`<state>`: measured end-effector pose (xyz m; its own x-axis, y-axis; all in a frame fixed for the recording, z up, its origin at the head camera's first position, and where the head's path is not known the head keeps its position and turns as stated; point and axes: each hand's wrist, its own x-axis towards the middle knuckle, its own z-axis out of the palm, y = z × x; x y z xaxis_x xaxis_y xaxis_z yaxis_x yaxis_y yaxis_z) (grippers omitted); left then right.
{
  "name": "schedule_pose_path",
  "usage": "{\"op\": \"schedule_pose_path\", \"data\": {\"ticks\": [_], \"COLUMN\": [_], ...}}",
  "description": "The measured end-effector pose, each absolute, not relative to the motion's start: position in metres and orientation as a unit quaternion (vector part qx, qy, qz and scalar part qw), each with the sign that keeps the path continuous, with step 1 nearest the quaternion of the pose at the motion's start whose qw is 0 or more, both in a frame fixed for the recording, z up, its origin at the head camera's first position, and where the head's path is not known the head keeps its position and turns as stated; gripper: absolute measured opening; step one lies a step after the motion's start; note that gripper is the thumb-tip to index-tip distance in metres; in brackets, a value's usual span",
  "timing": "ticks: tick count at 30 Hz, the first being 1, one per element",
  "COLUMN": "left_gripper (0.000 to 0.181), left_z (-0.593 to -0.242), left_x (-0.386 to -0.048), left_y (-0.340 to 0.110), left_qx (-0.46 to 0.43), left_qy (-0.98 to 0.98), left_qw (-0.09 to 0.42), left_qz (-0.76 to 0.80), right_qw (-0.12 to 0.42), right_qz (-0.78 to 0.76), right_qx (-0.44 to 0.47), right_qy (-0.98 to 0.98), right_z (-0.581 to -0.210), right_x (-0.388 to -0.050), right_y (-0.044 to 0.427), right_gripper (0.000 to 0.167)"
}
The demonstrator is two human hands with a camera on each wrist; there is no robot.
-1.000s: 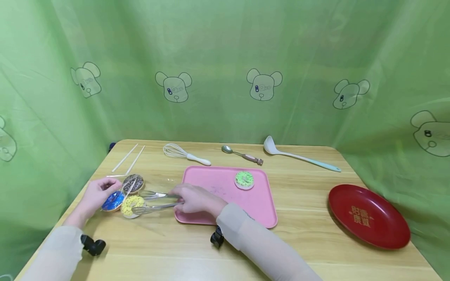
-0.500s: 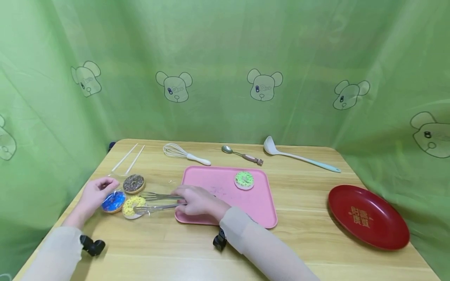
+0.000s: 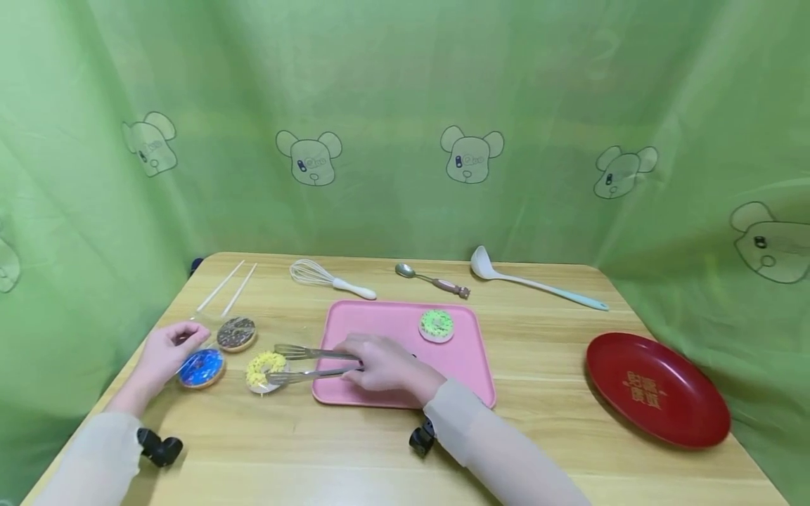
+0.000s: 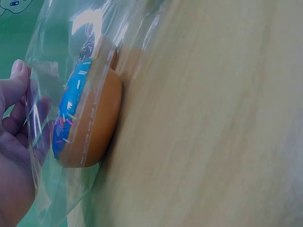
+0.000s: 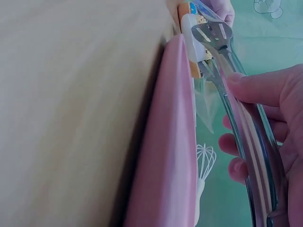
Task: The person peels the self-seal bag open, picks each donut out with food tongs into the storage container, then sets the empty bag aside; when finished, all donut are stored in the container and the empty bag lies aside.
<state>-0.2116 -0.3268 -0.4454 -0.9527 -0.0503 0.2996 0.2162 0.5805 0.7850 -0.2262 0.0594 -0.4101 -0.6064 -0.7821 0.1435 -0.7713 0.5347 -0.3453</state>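
**Metal tongs (image 3: 316,353) reach the yellow-topped doughnut (image 3: 256,368) while the other hand pinches clear plastic**

Over at the left of the frame, the person's left hand (image 3: 164,353) has thumb and fingers closed together on the edge of a clear plastic bag (image 4: 85,28). The blue-iced doughnut (image 3: 201,368) sits just beside that hand on the worktop (image 3: 285,450); from the left wrist it shows through the plastic. The chocolate-topped doughnut (image 3: 237,334) lies just above it and to its right.

Near the centre, the right hand (image 3: 387,362) curls round the tongs, thumb on one side and fingers on the other, their two arms spread apart. Their slotted tips meet the right side of the yellow-topped doughnut, left of centre; I can't tell how firmly they grip it.

Under the right hand is a pink tray (image 3: 380,323), with a green-topped doughnut (image 3: 436,325) in its upper right corner. Beyond it lie white chopsticks (image 3: 218,287), a whisk (image 3: 332,280), a spoon (image 3: 433,280) and a ladle (image 3: 538,284). A red oval plate (image 3: 683,393) takes the lower right, and a green curtain (image 3: 392,70) fills the background.
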Motion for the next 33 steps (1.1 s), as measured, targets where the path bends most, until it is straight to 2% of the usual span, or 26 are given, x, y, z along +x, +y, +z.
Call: {"op": "schedule_pose_path", "data": {"ticks": [15,21,33], "left_gripper": [0.025,0.027,0.029], "left_z": [-0.445,-0.446,-0.447], "left_x": [-0.210,-0.209,-0.210], "left_y": [-0.327,-0.331,-0.332], "left_qx": [-0.047,-0.041,-0.028], "left_qy": [-0.876,-0.879,-0.887], "left_qw": [0.150,0.149,0.147], "left_qz": [-0.456,-0.451,-0.436], "right_qw": [-0.003,-0.044,-0.077], "right_qz": [-0.228,-0.239,-0.264], "right_qx": [-0.372,-0.344,-0.301], "right_qy": [0.900,0.907,0.913], "right_z": [-0.410,-0.410,-0.412], "right_x": [-0.199,-0.192,-0.175], "right_y": [0.139,0.171,0.238], "right_gripper": [0.046,0.043,0.041]}}
